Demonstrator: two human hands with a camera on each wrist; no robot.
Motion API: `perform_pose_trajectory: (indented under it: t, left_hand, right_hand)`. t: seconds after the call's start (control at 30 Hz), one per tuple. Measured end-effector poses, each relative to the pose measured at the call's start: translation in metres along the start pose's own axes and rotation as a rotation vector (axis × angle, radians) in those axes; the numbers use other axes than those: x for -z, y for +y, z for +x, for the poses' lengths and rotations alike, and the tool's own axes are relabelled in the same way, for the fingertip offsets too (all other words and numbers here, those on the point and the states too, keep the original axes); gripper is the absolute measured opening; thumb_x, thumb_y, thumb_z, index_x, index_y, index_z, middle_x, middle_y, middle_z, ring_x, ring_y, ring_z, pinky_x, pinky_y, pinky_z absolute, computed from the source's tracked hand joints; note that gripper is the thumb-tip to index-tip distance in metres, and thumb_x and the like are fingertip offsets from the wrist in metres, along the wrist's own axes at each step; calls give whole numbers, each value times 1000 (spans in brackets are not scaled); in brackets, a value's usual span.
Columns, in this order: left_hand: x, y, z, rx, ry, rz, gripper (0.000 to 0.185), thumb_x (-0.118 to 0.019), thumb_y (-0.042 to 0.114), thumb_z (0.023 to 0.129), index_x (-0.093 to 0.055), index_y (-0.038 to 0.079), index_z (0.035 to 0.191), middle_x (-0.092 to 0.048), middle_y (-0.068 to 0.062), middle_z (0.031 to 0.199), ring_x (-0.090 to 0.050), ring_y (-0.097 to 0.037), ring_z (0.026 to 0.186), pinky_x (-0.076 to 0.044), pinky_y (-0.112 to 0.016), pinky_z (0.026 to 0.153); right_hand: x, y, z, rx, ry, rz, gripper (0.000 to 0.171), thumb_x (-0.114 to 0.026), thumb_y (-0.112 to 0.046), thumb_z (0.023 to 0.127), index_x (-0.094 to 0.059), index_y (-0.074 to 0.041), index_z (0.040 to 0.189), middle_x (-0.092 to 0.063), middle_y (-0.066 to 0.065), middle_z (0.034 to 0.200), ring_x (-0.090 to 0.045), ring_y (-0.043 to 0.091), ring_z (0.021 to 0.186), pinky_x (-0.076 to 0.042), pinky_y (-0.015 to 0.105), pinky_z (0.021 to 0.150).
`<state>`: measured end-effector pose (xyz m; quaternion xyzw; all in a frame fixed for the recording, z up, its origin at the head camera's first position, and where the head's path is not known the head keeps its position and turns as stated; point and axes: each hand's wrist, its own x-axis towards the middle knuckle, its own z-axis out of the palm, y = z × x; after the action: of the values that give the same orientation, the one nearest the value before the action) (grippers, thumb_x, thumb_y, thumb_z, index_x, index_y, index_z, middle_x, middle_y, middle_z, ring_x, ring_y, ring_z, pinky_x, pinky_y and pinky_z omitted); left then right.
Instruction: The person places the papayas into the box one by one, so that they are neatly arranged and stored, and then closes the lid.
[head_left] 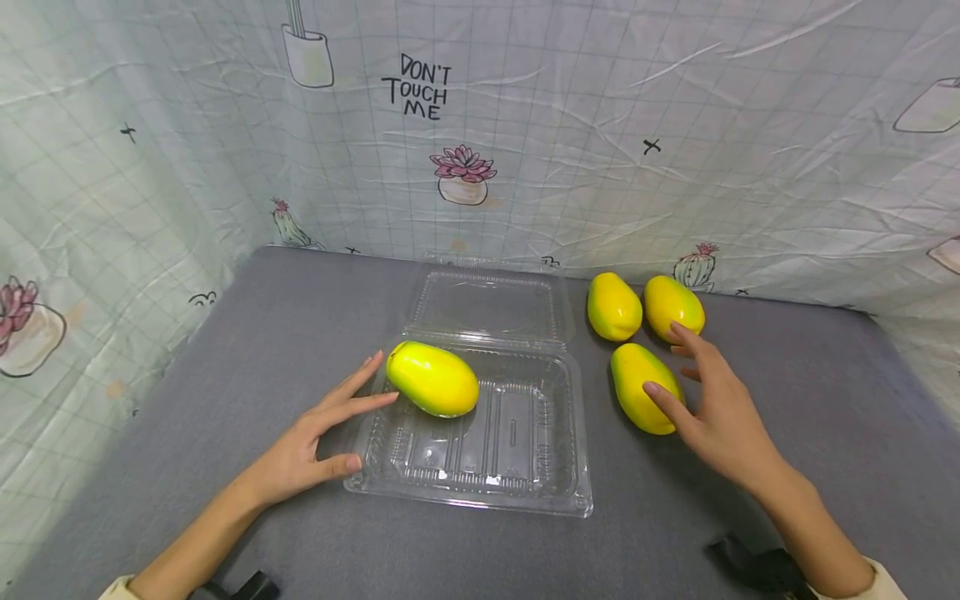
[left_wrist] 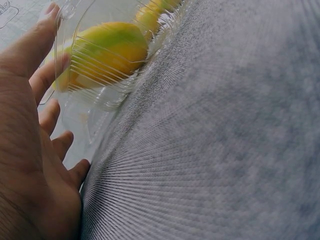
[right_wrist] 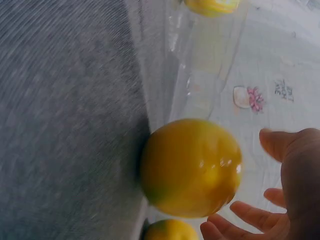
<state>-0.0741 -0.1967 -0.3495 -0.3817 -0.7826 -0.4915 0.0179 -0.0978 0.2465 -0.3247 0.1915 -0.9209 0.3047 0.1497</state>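
A clear plastic clamshell box [head_left: 525,492] lies open on the grey table, lid [head_left: 487,304] folded back. One yellow-green mango [head_left: 432,378] lies in its left rear corner; it shows through the box wall [left_wrist: 107,55] in the left wrist view. My left hand [head_left: 330,425] is open, fingers straight along the box's left side, thumb by its front corner. Three more mangoes lie right of the box: a near mango [head_left: 637,383] and two behind [head_left: 613,306] [head_left: 673,305]. My right hand [head_left: 708,400] hovers open over the near mango [right_wrist: 190,167], fingers spread.
A printed cloth backdrop [head_left: 525,125] walls the table on the back and both sides. Grey tabletop [head_left: 825,392] lies bare to the right and in front of the box. Dark straps [head_left: 757,567] show at the bottom edge.
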Motion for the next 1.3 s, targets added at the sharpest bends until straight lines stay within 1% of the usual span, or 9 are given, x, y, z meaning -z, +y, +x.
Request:
perform_pose_trajectory:
  t: [0.1,0.23,0.33,0.43,0.57,0.7,0.83,1.07,1.3]
  left_hand:
    - [0,0,0,4,1,0,56,-63,24,81,-45,1,128,-13,-23,144,-8,-42,130,-10,-49,101]
    - [0,0,0,-4,3,0,55,-63,25,81,-45,1,128,-14,-23,144,-8,-43,130,-10,-37,104]
    - [0,0,0,-13,5,-1,55,-63,24,81,-45,1,128,-14,-24,144,-9,-44,129,-9,-30,104]
    - [0,-1,0,-22,6,-2,55,-62,24,81,-45,0,128,-14,-24,143,-9,-44,129,-9,-27,104]
    - [-1,-1,1,-30,7,-2,55,-62,25,82,-45,0,128,-14,-25,143,-9,-45,129,-9,-27,105]
    - [-1,-1,1,-31,8,-1,55,-63,23,81,-45,-1,128,-14,-25,143,-9,-45,129,-9,-29,104]
    - [-1,-1,1,-26,7,1,55,-63,23,81,-45,0,128,-14,-25,143,-9,-45,129,-9,-30,104]
    - [0,-1,1,-19,2,-5,55,-64,20,80,-45,0,128,-13,-24,144,-8,-45,129,-9,-27,104]
    - [-1,-1,0,-7,0,-8,55,-63,21,80,-45,1,128,-13,-24,144,-8,-44,129,-9,-30,104]
  right_hand:
    - [-1,5,-1,-14,-19,-7,76,-69,-17,78,-25,-19,140,-38,11,132,-51,34,101,-41,47,78]
    - [-3,10,-4,-34,-46,-32,77,-69,-21,78,-23,-19,140,-38,13,130,-50,33,101,-42,49,76]
    - [-5,14,-5,-57,-62,-46,76,-67,-24,80,-22,-20,141,-38,13,130,-52,32,98,-43,51,74]
    - [-8,16,-5,-88,-76,-25,72,-63,-25,83,-21,-21,141,-36,13,132,-50,31,101,-43,50,74]
    - [-10,19,-4,-122,-87,10,66,-59,-25,86,-23,-17,140,-34,11,135,-47,31,107,-42,49,75]
    - [-11,19,-4,-146,-94,14,63,-57,-26,87,-25,-14,139,-35,11,135,-46,34,108,-40,51,75]
    - [-13,19,-3,-149,-98,17,62,-56,-26,88,-25,-16,139,-35,11,135,-46,36,108,-39,53,76]
    - [-15,19,-4,-150,-111,11,63,-56,-29,88,-22,-21,141,-38,9,134,-48,35,106,-39,54,76]
    - [-14,23,-5,-131,-156,-20,69,-57,-32,86,-18,-20,142,-38,13,133,-37,33,117,-32,52,84]
